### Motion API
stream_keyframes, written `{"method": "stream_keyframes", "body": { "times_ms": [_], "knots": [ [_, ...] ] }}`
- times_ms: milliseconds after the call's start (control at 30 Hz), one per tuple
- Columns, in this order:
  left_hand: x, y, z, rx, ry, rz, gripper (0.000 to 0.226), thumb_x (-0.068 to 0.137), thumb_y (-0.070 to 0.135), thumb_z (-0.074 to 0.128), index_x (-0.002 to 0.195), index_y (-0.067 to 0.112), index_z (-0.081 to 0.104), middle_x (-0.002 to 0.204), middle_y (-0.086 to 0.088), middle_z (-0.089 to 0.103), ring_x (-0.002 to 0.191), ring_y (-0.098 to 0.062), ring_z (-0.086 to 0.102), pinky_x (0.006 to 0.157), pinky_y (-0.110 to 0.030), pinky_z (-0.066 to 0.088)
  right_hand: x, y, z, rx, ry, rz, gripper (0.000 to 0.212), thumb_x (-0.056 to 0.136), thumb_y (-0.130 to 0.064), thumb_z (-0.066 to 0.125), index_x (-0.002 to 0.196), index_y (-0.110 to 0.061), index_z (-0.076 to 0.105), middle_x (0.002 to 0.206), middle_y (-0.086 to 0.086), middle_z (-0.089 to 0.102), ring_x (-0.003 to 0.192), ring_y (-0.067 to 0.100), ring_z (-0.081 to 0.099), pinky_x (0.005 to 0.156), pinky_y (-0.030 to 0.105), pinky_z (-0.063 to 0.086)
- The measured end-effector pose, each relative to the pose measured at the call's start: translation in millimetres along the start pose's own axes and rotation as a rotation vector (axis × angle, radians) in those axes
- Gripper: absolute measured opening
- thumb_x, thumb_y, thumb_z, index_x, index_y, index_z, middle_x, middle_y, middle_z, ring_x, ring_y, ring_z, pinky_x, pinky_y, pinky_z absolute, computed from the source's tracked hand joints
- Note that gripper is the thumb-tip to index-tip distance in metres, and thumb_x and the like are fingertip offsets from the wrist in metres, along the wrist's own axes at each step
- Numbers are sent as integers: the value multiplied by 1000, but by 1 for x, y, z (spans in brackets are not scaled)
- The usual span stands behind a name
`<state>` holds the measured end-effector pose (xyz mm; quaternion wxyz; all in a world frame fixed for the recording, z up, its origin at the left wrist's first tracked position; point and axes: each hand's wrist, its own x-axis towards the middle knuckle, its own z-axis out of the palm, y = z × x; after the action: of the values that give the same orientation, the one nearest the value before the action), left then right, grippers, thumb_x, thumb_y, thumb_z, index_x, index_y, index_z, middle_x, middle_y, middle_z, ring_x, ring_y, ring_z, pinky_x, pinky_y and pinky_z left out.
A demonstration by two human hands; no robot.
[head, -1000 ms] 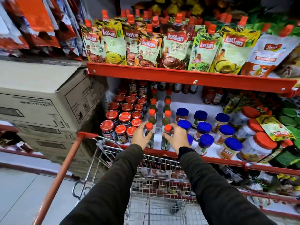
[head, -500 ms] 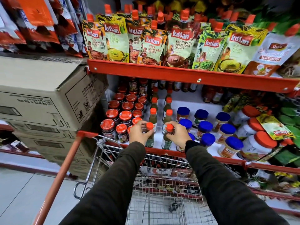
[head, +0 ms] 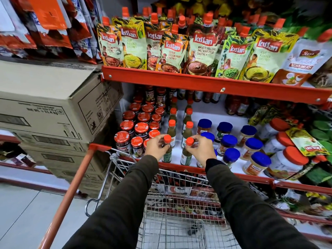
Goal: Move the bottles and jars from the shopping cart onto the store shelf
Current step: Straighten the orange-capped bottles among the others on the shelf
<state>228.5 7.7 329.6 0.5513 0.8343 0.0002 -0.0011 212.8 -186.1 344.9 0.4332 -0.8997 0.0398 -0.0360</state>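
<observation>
Two bottles are in your grip, one per hand, both standing at the near edge of the shelf (head: 212,170). Your left hand (head: 156,147) has its fingers curled round the neck of the left bottle (head: 167,151), just under the orange cap; your right hand (head: 200,148) pinches the cap and neck of the right bottle (head: 186,153) the same way. Both seem to rest on the white shelf floor, in line with the green bottles (head: 186,123) further back, though your hands hide enough that you cannot be sure the bases sit flat.

Mind the front lip. The bottles stand close to it, and letting go while either leans toward you could tip it over the edge into the cart (head: 179,203) below. They are tall and narrow, so a knock high up topples them easily.

Watch your knuckles too. The red-lidded jars (head: 142,127) sit just left of your left hand, the blue-lidded jars (head: 229,141) just right of your right. Pulling back carelessly, or catching a sleeve, could knock a neighbour over and start a chain.
</observation>
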Motion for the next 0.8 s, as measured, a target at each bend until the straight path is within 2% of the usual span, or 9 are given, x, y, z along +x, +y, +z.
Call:
{"method": "stream_keyframes", "body": {
  "times_ms": [100, 233, 433, 533, 667, 800],
  "knots": [
    [-1, 1, 2, -47, 36, -37, 41, 81, -4, 73, 120, 6, 64, 111, -13, 71, 106, -25, 68, 99, -31, 52, 1, -2, -1, -10, -54, -10, 31, 83, 2, 73, 110, -12, 68, 101, 3, 68, 93, 19, 65, 95, 38, 57],
    [0, 3, 5, -8, 99, -64, 35, 75, 5, 82, 106, 12, 68, 94, -2, 71, 87, -17, 69, 86, -30, 56, 5, -6, -3, -97, -121, -37, 38, 84, 3, 70, 120, -9, 65, 112, 10, 68, 106, 29, 66, 99, 41, 55],
    [3, 2, 7, 74, 145, -72, 33, 71, 18, 86, 94, 17, 62, 85, 5, 66, 84, -21, 68, 83, -37, 58, 2, -5, 1, -138, -68, -80, 44, 83, -8, 76, 126, -11, 63, 120, 10, 67, 111, 26, 63, 98, 31, 49],
    [3, -2, 5, 112, 122, -4, 37, 72, 23, 86, 101, 16, 65, 91, 5, 66, 88, -18, 63, 87, -34, 54, 1, -2, 2, -116, -26, -67, 40, 83, -15, 80, 120, -12, 65, 116, 9, 68, 105, 25, 64, 98, 39, 54],
    [5, -6, -3, 177, 11, 27, 44, 79, 17, 79, 121, 11, 65, 119, -8, 69, 111, -24, 63, 98, -33, 50, 2, -2, 4, -152, -35, -58, 30, 87, -13, 75, 115, -12, 65, 111, 9, 71, 104, 28, 67, 97, 44, 56],
    [5, -8, -5, 134, 3, -19, 37, 81, 11, 77, 117, 7, 68, 114, -10, 72, 108, -26, 67, 90, -26, 46, 5, -2, 4, -168, -55, -37, 34, 89, -7, 72, 121, -13, 63, 115, 10, 70, 110, 30, 66, 100, 40, 54]
  ]
}}
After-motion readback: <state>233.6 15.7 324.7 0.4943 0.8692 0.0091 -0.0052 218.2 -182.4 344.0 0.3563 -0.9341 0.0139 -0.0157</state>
